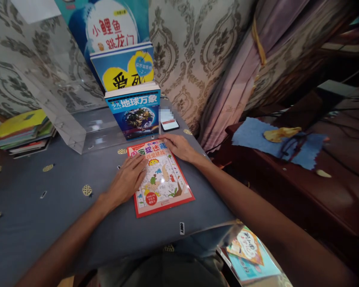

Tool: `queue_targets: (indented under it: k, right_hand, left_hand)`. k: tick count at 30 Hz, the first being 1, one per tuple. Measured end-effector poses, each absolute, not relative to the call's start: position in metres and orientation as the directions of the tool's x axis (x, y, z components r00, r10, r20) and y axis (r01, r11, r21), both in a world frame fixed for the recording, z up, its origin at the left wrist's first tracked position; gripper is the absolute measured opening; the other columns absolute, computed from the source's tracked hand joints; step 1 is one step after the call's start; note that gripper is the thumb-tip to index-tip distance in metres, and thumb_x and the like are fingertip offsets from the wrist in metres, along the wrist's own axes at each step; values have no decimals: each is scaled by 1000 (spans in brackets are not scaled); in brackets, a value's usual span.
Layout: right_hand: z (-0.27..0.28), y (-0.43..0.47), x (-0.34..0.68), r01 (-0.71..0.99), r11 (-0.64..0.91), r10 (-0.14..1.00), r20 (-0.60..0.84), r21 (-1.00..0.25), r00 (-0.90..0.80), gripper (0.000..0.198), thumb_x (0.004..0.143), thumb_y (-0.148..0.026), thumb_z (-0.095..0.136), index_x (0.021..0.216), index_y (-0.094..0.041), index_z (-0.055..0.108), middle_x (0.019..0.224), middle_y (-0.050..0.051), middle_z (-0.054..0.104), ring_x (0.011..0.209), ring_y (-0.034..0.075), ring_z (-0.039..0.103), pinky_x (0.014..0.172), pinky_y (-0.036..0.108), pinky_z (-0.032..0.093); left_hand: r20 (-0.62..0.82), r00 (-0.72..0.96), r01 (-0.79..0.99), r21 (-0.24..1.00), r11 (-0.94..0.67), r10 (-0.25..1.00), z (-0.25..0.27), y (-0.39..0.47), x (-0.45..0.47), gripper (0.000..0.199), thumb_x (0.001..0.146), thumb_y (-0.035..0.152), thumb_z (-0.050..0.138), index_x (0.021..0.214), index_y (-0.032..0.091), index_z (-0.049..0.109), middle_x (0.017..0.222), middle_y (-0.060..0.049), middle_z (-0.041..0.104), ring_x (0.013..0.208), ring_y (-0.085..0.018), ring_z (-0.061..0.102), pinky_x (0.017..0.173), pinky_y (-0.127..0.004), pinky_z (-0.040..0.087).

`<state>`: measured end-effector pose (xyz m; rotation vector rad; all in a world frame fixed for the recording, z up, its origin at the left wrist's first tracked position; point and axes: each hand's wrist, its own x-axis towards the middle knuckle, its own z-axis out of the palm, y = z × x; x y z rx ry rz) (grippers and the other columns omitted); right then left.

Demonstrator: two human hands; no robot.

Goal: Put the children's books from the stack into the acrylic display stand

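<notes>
A glossy, red-bordered paper picture book point(164, 181) lies flat on the grey-blue, patterned worktop point(62, 215), before an upright blue Earth-cover book point(139, 119). The left hand point(126, 178) rests on the picture book's left side—fingers extended, grasping nothing; the right hand point(181, 148) covers the upper right corner—whether its fingers pinch cannot be told.

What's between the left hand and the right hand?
Part of the red-bordered book: its printed cover fills the stretch from left hand to right hand, head view.
</notes>
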<state>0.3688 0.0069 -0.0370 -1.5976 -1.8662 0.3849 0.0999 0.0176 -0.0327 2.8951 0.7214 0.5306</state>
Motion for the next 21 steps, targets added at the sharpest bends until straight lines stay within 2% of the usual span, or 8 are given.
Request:
queue_targets:
  k: [6,13,21]
  right_hand:
    - [-43,14,377,702,227,956,292,-675,-28,35,100,-26,42,123,-22,67,119,6,74,106,22,69,91,35,52]
    - [-48,18,380,679,267,946,319,-684,-50,36,99,-24,40,124,-22,66,122,6,73,111,21,66,99,37,48]
    - [-44,13,378,711,256,947,316,-655,-50,35,100,-25,41,123,-19,65,119,7,73,105,21,66,92,33,49]
  left_hand:
    - [292,861,369,202,-907,415,-34,27,134,41,103,32,40,136,15,57,145,-13,58,141,-26,47,118,-50,38]
    - [166,900,366,211,-906,402,-30,34,170,44,103,34,38,143,18,51,153,-11,49,148,-26,36,121,-56,28]
    - [96,978,163,206,-965,186,-21,4,168,43,106,36,34,142,24,54,153,-9,50,150,-25,33,121,-58,23]
